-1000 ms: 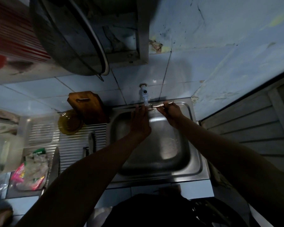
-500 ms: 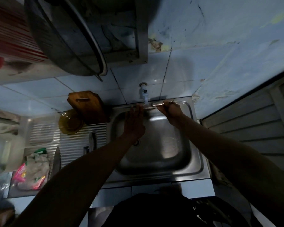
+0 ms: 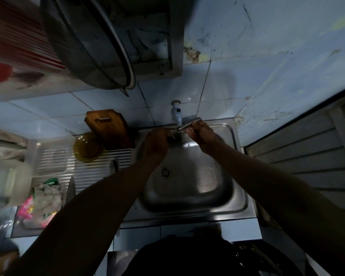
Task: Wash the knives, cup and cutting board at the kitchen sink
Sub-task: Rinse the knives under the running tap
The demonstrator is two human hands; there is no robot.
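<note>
Steel, all of one piece from handle to blade, the slim metal knife [image 3: 168,129] lies level under the pale blue plastic wall tap [image 3: 177,113], its long axis running nine o'clock to three o'clock along the far rim of the square stainless-steel sink basin [image 3: 235,196]. The right hand [image 3: 202,136] has its fingers curled round the handle at the three o'clock end. The left hand [image 3: 156,143] reaches up to the blade at the nine o'clock end; it touches the metal, but whether it pinches it or merely rubs with flat fingers cannot be told in this dim light. Both hands are about equally near; the tap spout stands between them at twelve o'clock. The step in hand is judged to be rinsing; the coming stroke would run along the blade's length, with the edge close to the left fingers.

At ten o'clock from the basin, a brown wooden cutting board [image 3: 108,128] leans upright against the blue wall tiles, with an amber glass bowl [image 3: 87,147] just beside it on the ribbed steel draining board [image 3: 92,168]. A second knife with a broad grey blade [image 3: 69,191] lies at eight o'clock, near a heap of crumpled plastic wrappers [image 3: 42,200]. A large dark metal pan [image 3: 92,42] hangs overhead. The cup cannot be made out with certainty.
</note>
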